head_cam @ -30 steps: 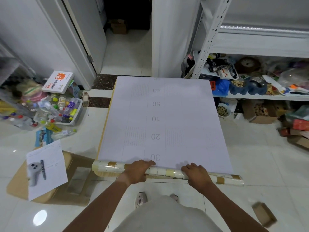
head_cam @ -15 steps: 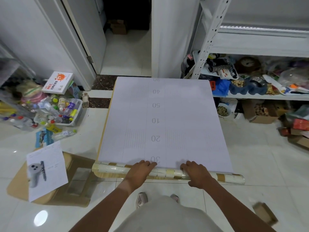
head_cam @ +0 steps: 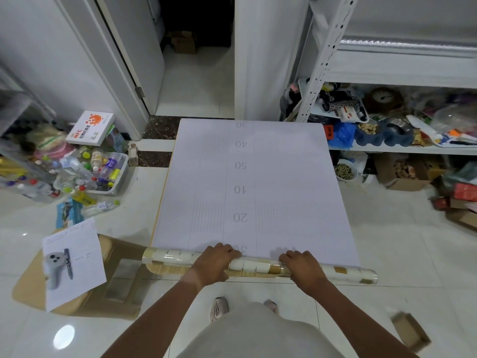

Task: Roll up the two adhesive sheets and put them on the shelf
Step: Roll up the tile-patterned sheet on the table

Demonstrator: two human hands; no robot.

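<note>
A large adhesive sheet lies flat on the floor, white backing up, with printed numbers down its middle. Its near end is wound into a cream and tan tiled roll that runs across the floor in front of me. My left hand presses on the roll left of centre, fingers curled over it. My right hand grips the roll right of centre. A yellowish edge of a second sheet shows under the left side. The white metal shelf stands at the right.
A flattened cardboard piece with a printed paper lies at the left. A bin of bottles sits beyond it. Boxes crowd the floor under the shelf. A small cardboard box lies at the lower right. An open doorway is ahead.
Both hands have rolled the roll slightly forward over the sheet; the printed 30 near my left hand is now mostly covered.
</note>
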